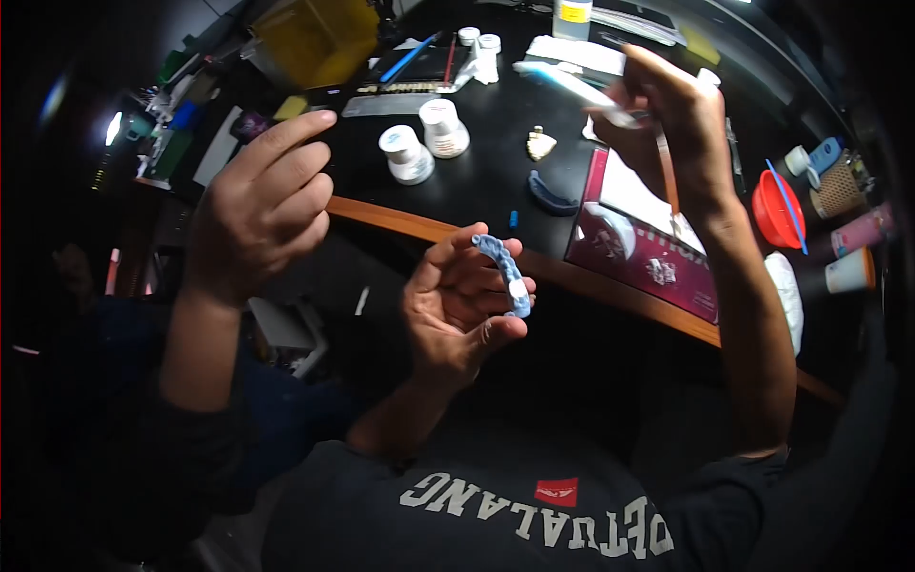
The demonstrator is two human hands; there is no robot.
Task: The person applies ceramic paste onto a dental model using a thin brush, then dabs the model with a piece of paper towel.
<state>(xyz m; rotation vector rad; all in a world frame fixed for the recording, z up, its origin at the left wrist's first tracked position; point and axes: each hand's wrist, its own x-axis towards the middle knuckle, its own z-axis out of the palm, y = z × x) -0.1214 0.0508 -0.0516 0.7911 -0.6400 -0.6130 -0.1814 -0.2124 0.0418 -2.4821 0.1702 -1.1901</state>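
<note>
My left hand (448, 310) pinches a curved blue silicone dental mould (498, 262) between thumb and fingers, in front of the table edge. A small white patch sits near the mould's lower end. Above the table at the right, my right hand (681, 119) is closed. From its fingers a blurred white-and-teal tube (572, 88) points left, and a slim brown stick (665, 172), like a brush handle, hangs down. Motion blur hides their exact kind. On the table between my hands lie a darker blue mould (551, 195) and a cream-coloured tooth model (539, 144).
Another person's hand (267, 205) hovers at the left. Two white jars (408, 155) stand on the black table (477, 181). A maroon box or book (648, 276) with white paper lies at the right edge, near a red bowl (777, 210) holding a blue stick.
</note>
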